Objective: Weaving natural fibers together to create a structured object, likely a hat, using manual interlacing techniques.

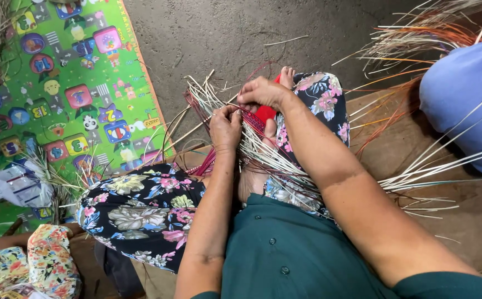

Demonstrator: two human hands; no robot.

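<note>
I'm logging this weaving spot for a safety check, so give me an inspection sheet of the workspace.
Surface: grey concrete floor, brown mat on the right.
Job's things: pale straw strands with red strands, fanned over the lap.
Clutter: loose straw top right, crumpled paper.
Grippers: left hand and right hand both pinch the strands.
Cables: nothing seen.
Surroundings: green play mat, another person's blue sleeve.

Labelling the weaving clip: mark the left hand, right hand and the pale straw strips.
left hand (225,128), head view, on the back of the hand.
right hand (263,92), head view, on the knuckles.
pale straw strips (263,158), head view, on the bundle below the hands, over the lap.
</note>
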